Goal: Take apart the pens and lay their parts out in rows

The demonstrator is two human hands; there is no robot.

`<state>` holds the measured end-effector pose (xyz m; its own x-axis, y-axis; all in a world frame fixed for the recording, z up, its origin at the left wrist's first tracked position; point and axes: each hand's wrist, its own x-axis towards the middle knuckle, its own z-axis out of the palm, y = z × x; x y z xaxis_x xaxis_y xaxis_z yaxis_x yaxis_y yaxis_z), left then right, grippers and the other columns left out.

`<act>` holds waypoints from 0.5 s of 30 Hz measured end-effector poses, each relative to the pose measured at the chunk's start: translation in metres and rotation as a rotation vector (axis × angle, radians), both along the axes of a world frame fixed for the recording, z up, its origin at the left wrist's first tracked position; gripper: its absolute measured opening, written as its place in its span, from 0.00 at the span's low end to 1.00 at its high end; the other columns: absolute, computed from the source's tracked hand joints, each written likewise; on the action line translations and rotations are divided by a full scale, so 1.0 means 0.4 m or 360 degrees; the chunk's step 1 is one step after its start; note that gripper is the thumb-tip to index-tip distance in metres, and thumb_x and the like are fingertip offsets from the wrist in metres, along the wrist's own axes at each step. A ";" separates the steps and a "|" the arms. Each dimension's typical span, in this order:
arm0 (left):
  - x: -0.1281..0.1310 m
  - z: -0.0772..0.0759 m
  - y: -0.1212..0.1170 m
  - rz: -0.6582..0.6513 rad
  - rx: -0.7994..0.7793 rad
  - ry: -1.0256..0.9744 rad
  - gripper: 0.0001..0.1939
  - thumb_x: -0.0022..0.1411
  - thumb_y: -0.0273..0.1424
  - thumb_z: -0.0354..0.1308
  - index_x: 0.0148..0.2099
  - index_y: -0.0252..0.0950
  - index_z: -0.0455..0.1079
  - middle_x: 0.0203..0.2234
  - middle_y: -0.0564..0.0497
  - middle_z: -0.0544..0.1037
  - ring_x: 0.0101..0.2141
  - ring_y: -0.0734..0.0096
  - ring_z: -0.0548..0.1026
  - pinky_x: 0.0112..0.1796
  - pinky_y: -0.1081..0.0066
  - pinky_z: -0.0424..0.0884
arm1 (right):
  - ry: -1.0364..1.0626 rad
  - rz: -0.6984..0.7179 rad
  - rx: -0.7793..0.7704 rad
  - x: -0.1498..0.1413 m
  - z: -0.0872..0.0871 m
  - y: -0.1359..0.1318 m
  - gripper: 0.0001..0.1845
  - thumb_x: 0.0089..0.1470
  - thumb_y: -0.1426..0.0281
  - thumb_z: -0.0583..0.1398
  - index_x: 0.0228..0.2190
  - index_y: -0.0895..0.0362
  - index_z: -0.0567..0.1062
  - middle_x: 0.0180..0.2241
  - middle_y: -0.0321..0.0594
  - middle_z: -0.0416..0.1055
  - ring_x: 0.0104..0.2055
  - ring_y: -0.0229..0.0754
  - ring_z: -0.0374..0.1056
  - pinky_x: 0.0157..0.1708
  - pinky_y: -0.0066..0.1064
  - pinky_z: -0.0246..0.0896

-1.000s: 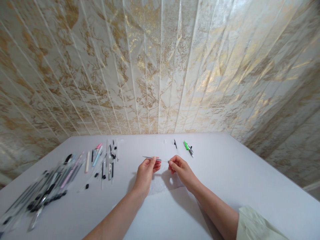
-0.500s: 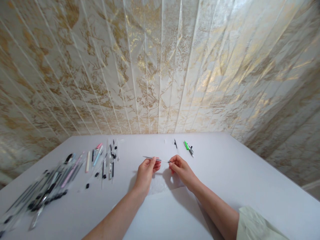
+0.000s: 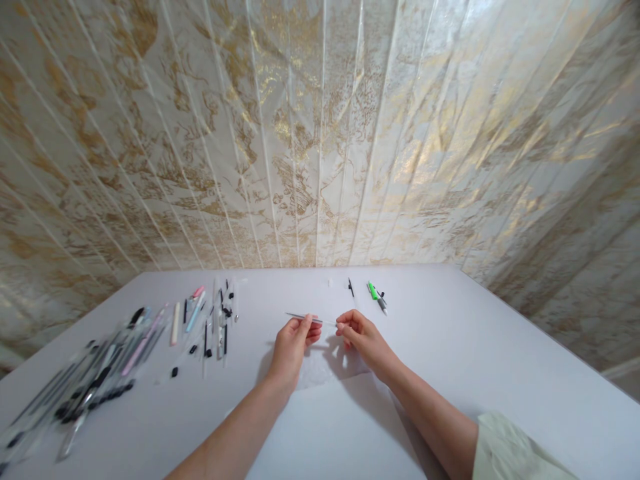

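A thin pen refill, dark along its left part and clear toward the right, is held nearly level above the table. My left hand is closed, its thumb and fingers pinching the dark part. At the clear end, my right hand is closed in a pinch with thumb and forefinger. The fingertips cover that end, so its tip is hidden. Beneath both hands lies a crumpled clear plastic sheet. A white sheet is spread in front of it, between my forearms.
On the left of the white table lie a heap of pens and several loose pen parts. A green pen lies behind my right hand, with a thin black part nearby. Patterned curtain hangs at the back.
My right fingertips have shifted slightly and now cover the small dark bit that showed at the refill's right end. My left hand has stayed in place.
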<state>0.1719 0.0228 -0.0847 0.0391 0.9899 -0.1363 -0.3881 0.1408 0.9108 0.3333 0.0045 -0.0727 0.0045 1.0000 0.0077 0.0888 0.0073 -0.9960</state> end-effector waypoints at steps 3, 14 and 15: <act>-0.001 0.001 -0.001 0.0000 -0.0009 -0.0006 0.21 0.48 0.45 0.65 0.35 0.31 0.74 0.28 0.47 0.78 0.30 0.72 0.75 0.37 0.70 0.71 | -0.0097 0.0047 -0.0054 0.003 -0.007 0.002 0.17 0.55 0.56 0.55 0.25 0.57 0.68 0.19 0.33 0.67 0.19 0.33 0.57 0.22 0.27 0.50; 0.001 -0.007 0.003 0.0010 -0.0006 -0.0018 0.22 0.48 0.46 0.65 0.35 0.31 0.73 0.29 0.47 0.78 0.31 0.71 0.75 0.37 0.69 0.70 | -0.0107 0.0069 -0.0026 0.000 -0.010 0.001 0.14 0.53 0.58 0.57 0.28 0.56 0.67 0.23 0.32 0.67 0.19 0.31 0.57 0.22 0.26 0.52; 0.001 -0.007 0.003 0.0009 -0.0010 -0.0014 0.22 0.47 0.46 0.65 0.35 0.31 0.73 0.29 0.47 0.78 0.30 0.71 0.75 0.37 0.69 0.70 | -0.0128 0.0080 -0.0032 0.001 -0.011 0.001 0.15 0.54 0.58 0.55 0.27 0.57 0.67 0.22 0.32 0.67 0.18 0.32 0.57 0.22 0.26 0.51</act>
<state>0.1724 0.0241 -0.0876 0.0348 0.9893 -0.1419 -0.3966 0.1440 0.9066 0.3335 0.0050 -0.0771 -0.0454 0.9989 -0.0143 0.1685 -0.0064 -0.9857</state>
